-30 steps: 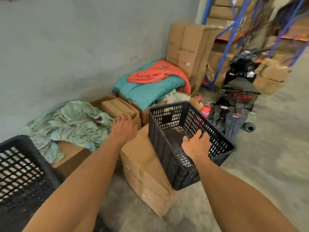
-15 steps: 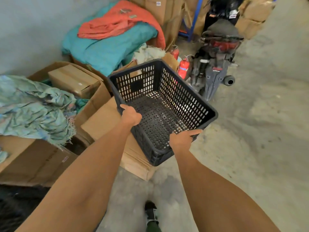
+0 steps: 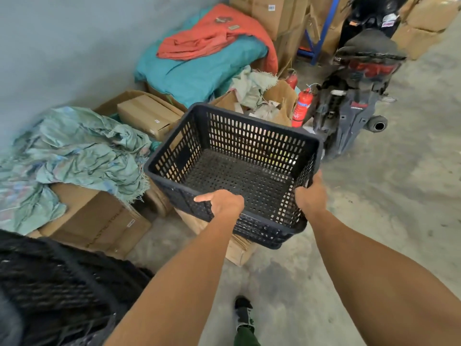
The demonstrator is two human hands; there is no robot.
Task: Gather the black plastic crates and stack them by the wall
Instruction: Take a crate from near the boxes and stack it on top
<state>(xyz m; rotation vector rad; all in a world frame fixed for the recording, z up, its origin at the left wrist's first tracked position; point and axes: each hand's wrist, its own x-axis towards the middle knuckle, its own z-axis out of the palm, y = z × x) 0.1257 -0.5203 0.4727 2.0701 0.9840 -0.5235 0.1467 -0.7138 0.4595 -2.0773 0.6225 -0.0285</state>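
An empty black plastic crate (image 3: 252, 146) with slotted walls hangs in the air in front of me, above a flat cardboard box (image 3: 239, 249). My left hand (image 3: 222, 202) grips its near rim, fingers curled inside. My right hand (image 3: 311, 193) grips the right-hand rim. Another black crate (image 3: 57, 283), blurred, fills the lower left corner beside the grey wall (image 3: 74, 46).
Cardboard boxes (image 3: 99, 223) draped with pale green cloth (image 3: 74, 151) line the wall. Teal and orange fabric (image 3: 207, 58) lies further back. Two red fire extinguishers (image 3: 301, 106) and a parked scooter (image 3: 354, 96) stand to the right. My foot (image 3: 243, 313) is on the bare concrete floor.
Both hands took hold of the crate, lifted it off the cardboard box and pulled it toward me. It has turned so a long wall faces away.
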